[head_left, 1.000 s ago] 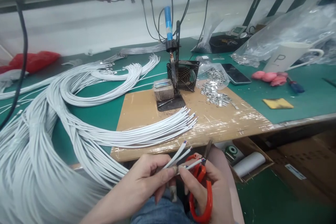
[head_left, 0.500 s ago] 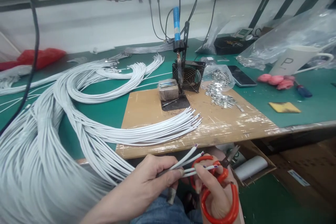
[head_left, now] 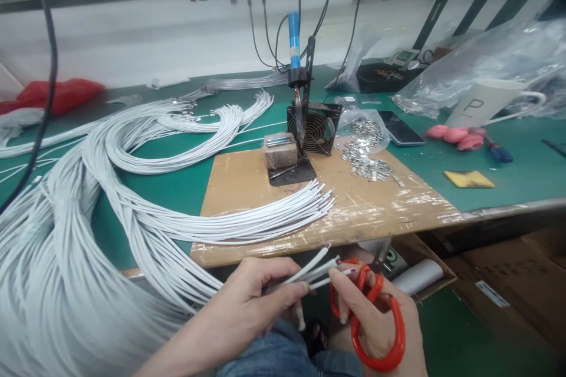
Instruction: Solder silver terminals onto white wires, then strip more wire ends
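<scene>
My left hand (head_left: 254, 291) is closed around a few white cables (head_left: 319, 260), whose cut ends stick out to the right between thumb and fingers. Dark and coloured cores show at the tips. In my right hand (head_left: 380, 309) hangs a pair of scissors (head_left: 399, 344) with red handles, looped over the fingers; the blades are mostly hidden. The right thumb and fingertips touch the end of one held cable. A thick bundle of white cables (head_left: 247, 221) runs from the left, its loose ends resting on the cardboard (head_left: 375, 212) just beyond my hands.
A soldering iron with a blue handle (head_left: 294, 35) stands upright in a holder before a black fan (head_left: 321, 129). Small metal terminals (head_left: 365, 156) spill from a clear bag. Rightward are a phone (head_left: 401, 128), a white mug (head_left: 481, 103) and a yellow sponge (head_left: 469, 179).
My right hand has turned, and the scissors with it, so the blades show less. Its fingertips have moved back along the cable ends. My left hand keeps its hold; the view has shifted slightly.
</scene>
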`<control>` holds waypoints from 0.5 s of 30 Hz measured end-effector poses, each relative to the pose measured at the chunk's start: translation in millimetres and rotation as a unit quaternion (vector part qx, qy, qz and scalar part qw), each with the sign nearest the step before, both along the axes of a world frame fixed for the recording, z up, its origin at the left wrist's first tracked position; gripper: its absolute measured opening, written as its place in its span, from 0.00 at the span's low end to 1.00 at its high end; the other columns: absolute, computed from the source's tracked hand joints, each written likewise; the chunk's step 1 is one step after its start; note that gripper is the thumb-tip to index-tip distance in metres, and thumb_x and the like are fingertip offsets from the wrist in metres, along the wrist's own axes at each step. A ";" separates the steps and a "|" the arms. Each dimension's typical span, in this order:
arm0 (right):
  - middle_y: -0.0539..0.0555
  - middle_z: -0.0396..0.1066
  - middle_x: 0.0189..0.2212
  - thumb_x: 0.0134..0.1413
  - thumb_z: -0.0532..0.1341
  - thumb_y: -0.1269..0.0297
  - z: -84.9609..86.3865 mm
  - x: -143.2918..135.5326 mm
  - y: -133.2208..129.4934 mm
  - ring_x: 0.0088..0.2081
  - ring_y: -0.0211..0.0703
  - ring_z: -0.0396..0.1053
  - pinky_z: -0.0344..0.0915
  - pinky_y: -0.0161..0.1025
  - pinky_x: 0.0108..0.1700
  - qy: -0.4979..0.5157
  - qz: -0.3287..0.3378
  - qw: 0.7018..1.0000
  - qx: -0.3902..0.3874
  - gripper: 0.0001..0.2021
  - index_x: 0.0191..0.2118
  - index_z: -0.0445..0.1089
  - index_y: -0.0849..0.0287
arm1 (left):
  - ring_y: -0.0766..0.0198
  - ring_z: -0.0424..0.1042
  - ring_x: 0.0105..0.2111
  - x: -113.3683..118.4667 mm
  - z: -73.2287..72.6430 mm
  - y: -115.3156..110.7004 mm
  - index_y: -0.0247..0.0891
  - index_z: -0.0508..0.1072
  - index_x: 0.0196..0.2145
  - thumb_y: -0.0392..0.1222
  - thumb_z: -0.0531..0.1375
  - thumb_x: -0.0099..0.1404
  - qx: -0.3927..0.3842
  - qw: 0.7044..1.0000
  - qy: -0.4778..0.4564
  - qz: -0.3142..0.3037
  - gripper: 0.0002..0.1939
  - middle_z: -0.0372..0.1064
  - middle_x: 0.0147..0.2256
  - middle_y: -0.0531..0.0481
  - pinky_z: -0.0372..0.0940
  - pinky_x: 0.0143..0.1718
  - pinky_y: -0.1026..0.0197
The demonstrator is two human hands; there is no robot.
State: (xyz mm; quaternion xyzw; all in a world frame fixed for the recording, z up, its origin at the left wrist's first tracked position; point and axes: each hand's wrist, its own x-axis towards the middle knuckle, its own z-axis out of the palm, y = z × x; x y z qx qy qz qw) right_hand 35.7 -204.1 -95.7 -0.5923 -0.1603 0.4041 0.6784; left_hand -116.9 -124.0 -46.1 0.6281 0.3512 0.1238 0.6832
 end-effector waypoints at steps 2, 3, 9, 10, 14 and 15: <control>0.46 0.62 0.12 0.42 0.77 0.52 3.2 1.7 -3.8 0.17 0.34 0.59 0.55 0.32 0.22 -0.013 -0.011 1.000 -0.019 0.16 0.26 0.79 0.60 | 0.66 0.63 0.24 4.0 1.0 -0.1 0.34 0.76 0.35 0.54 0.60 0.73 0.038 0.999 0.011 0.017 0.19 0.65 0.26 0.54 0.59 0.25 0.66; 0.47 0.63 0.12 0.42 0.77 0.52 4.4 1.8 -5.6 0.17 0.33 0.59 0.55 0.32 0.22 -0.017 -0.012 1.000 -0.023 0.16 0.25 0.79 0.60 | 0.64 0.66 0.26 6.0 2.4 -0.4 0.35 0.75 0.34 0.53 0.59 0.73 0.061 0.998 0.016 0.023 0.19 0.66 0.27 0.53 0.61 0.28 0.65; 0.47 0.63 0.13 0.41 0.76 0.53 6.7 -5.1 -6.8 0.17 0.33 0.56 0.56 0.32 0.20 -0.025 0.020 0.999 -0.007 0.14 0.23 0.79 0.59 | 0.60 0.65 0.33 13.3 13.9 -7.4 0.39 0.72 0.32 0.51 0.55 0.76 0.187 0.979 0.074 0.020 0.18 0.69 0.31 0.51 0.61 0.34 0.62; 0.48 0.63 0.13 0.41 0.76 0.53 5.9 -5.2 -5.8 0.17 0.33 0.56 0.56 0.32 0.20 -0.023 0.031 0.999 0.000 0.15 0.22 0.78 0.59 | 0.60 0.66 0.33 13.3 14.8 -9.5 0.39 0.72 0.34 0.52 0.54 0.77 0.178 0.981 0.078 0.010 0.18 0.70 0.32 0.51 0.61 0.35 0.62; 0.50 0.66 0.14 0.41 0.76 0.54 2.1 -0.6 -4.6 0.17 0.34 0.59 0.57 0.32 0.20 -0.018 0.068 0.997 0.024 0.15 0.20 0.77 0.59 | 0.61 0.64 0.32 12.5 11.4 -18.1 0.40 0.70 0.35 0.55 0.54 0.76 0.115 0.989 0.093 0.004 0.18 0.67 0.28 0.53 0.59 0.36 0.62; 0.49 0.65 0.13 0.42 0.76 0.54 2.0 0.6 -5.5 0.17 0.35 0.59 0.57 0.32 0.20 -0.017 0.067 0.997 0.023 0.15 0.21 0.77 0.59 | 0.62 0.62 0.30 12.5 9.3 -19.4 0.40 0.69 0.34 0.57 0.55 0.75 0.096 0.992 0.079 0.015 0.19 0.64 0.27 0.54 0.57 0.34 0.62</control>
